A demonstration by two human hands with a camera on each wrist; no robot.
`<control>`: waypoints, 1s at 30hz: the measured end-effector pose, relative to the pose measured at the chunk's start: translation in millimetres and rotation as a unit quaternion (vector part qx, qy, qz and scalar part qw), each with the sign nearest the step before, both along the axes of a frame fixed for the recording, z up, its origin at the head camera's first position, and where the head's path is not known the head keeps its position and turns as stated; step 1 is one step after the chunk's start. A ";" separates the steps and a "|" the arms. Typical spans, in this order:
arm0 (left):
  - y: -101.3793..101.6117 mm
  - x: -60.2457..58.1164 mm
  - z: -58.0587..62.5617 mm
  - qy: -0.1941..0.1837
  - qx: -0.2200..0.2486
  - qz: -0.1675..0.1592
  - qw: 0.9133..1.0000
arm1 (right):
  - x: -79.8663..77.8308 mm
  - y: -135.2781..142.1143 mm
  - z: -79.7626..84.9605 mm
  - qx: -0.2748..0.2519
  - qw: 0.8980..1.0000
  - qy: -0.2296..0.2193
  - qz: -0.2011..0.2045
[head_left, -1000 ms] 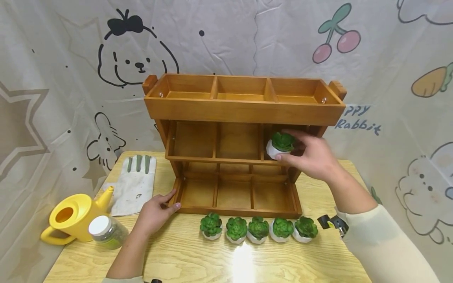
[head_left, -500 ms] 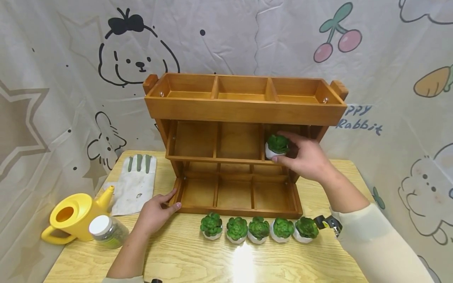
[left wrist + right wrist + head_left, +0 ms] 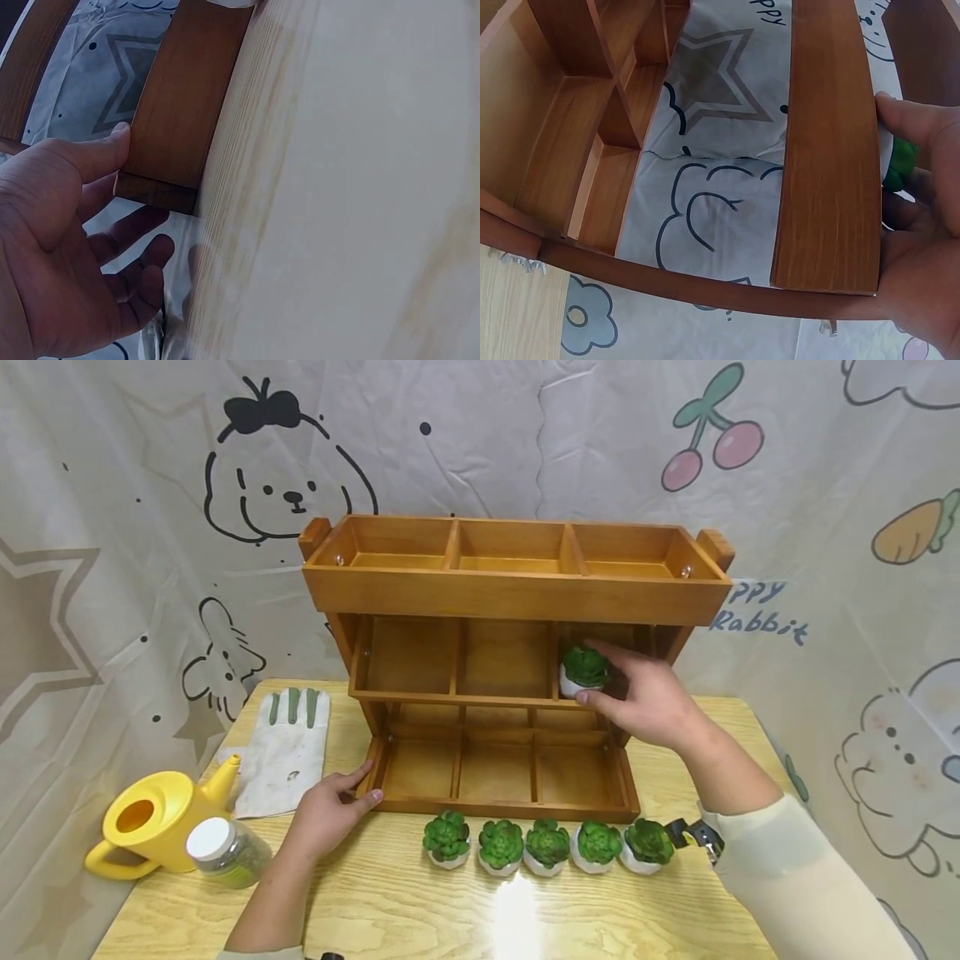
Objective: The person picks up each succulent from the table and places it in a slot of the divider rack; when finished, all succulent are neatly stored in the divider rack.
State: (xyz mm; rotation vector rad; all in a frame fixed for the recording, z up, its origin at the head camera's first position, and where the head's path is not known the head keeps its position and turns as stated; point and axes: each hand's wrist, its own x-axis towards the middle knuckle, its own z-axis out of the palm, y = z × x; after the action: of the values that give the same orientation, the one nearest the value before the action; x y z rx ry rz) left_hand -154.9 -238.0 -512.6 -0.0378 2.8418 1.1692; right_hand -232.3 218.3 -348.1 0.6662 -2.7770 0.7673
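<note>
A three-tier wooden shelf [image 3: 517,595], each tier split into three compartments, stands on the table. In the head view my right hand [image 3: 651,700] holds a small potted succulent [image 3: 585,668] inside the middle tier's right compartment. The right wrist view has a board edge covering most of that plant, so just some green leaves [image 3: 901,165] show by the fingers. At the bottom tier's left front corner, my left hand [image 3: 330,814] grips the wood between thumb and forefinger. Its other fingers hang loosely bent below the board [image 3: 176,97] in the left wrist view.
Several potted succulents [image 3: 547,847] stand in a row before the shelf. To the left are a yellow watering can [image 3: 161,818], a white-lidded jar [image 3: 228,852] and a pale glove [image 3: 285,752]. A printed cloth [image 3: 480,435] hangs behind.
The right hand has moved the potted succulent slightly left and down into the middle tier's right compartment. The left hand has stayed at the shelf corner.
</note>
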 end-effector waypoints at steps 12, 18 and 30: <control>0.2 0.0 -1.2 0.000 0.000 0.001 1.000 | 2.3 1.0 -1.4 -0.004 1.000 0.000 0.007; 0.2 0.0 -1.1 0.000 -0.002 0.003 1.000 | 4.6 1.9 -0.1 -0.007 1.000 -0.022 -0.001; 0.8 0.1 -1.8 0.003 -0.001 0.006 1.000 | 9.9 6.8 -4.4 -0.069 0.997 -0.031 0.015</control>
State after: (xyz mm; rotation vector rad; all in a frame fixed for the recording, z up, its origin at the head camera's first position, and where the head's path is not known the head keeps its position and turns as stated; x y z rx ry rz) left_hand -154.8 -237.2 -514.4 -0.0507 2.8521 1.1708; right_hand -222.4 225.1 -352.5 0.6701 -2.7423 0.9916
